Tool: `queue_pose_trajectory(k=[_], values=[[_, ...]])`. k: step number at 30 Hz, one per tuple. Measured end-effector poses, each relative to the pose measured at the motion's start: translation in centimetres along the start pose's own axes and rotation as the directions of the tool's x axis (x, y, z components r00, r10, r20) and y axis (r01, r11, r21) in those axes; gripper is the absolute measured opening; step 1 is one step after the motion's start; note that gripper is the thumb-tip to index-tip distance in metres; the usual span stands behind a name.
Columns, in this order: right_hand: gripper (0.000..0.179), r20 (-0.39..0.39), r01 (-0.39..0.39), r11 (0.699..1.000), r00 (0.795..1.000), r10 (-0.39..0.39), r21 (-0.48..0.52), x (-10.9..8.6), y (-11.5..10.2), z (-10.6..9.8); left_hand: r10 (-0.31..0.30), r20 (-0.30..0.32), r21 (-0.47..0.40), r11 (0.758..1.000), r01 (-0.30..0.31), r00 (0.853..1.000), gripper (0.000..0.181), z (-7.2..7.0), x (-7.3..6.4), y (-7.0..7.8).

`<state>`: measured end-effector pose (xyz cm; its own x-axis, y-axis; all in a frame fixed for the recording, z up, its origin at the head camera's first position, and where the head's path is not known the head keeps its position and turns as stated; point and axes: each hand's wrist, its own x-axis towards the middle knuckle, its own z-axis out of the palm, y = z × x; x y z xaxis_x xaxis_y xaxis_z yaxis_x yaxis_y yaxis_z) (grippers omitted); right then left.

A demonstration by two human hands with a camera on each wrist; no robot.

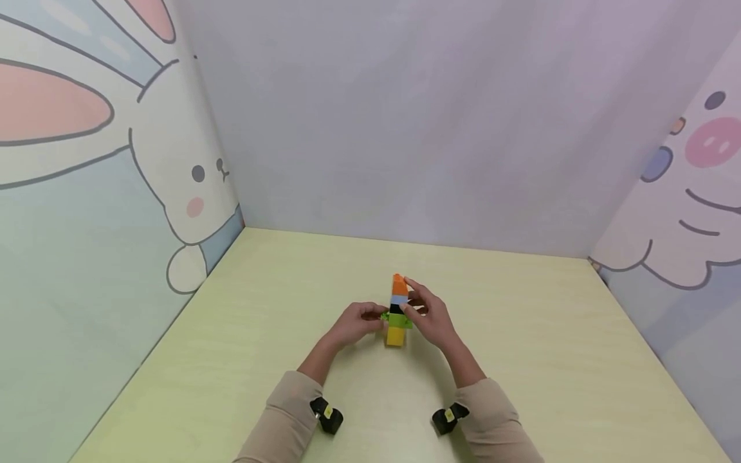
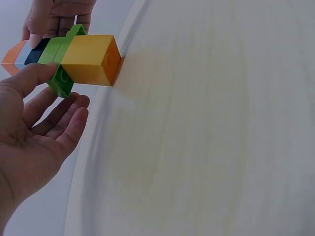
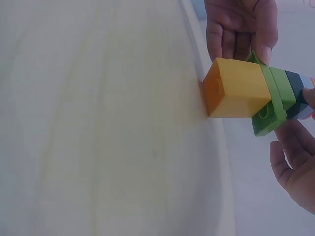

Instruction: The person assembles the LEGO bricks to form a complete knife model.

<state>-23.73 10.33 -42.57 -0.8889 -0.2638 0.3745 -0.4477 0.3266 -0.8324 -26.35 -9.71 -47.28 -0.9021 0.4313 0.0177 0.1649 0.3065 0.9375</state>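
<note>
A tower of toy building bricks stands upright on the table. Its base is a yellow brick (image 1: 395, 336), with a wider green brick (image 2: 58, 51) above. Higher up come a black brick (image 1: 396, 308), a light blue brick (image 1: 399, 299) and an orange brick (image 1: 399, 285) with a sloped side. From the left, my left hand (image 1: 361, 321) pinches the overhanging end of the green brick between thumb and index finger, other fingers loosely bent. My right hand (image 1: 431, 315) holds the upper part from the right, thumb at the black and light blue bricks, index finger by the orange one.
The pale yellow table (image 1: 289, 270) meets a plain grey-white backdrop (image 1: 393, 128) behind. Side panels bear a cartoon rabbit (image 1: 173, 161) at left and a cartoon pig (image 1: 683, 193) at right. Each sleeved wrist carries a small black camera (image 1: 330, 419).
</note>
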Motion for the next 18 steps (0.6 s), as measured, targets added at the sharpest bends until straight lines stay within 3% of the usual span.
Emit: queue_pose_trajectory(k=[3,7,10,15,18], values=[[0.052,-0.015,0.0,1.0,1.0,0.0,0.004,0.3,1.6,0.3,0.02,-0.021,-0.028,0.999,-0.02,1.0,0.034,0.2,0.0,0.4],[0.054,-0.014,-0.034,0.999,0.999,0.034,-0.003,0.8,3.8,0.6,0.031,-0.036,-0.064,0.997,-0.033,0.999,0.042,0.1,-1.0,2.5],[0.057,-0.007,-0.06,0.998,0.998,0.06,0.007,1.0,4.2,0.7,0.049,-0.043,-0.055,0.997,-0.051,0.998,0.047,0.0,-1.7,4.0],[0.066,0.019,-0.1,0.994,0.995,0.099,0.037,1.2,4.4,0.8,0.058,-0.054,-0.019,0.998,-0.059,0.997,0.053,0.2,-1.4,4.0],[0.07,0.031,-0.138,0.99,0.99,0.137,0.029,1.3,4.6,0.9,0.047,-0.055,0.0,0.999,-0.047,0.997,0.057,0.5,-0.6,2.7]])
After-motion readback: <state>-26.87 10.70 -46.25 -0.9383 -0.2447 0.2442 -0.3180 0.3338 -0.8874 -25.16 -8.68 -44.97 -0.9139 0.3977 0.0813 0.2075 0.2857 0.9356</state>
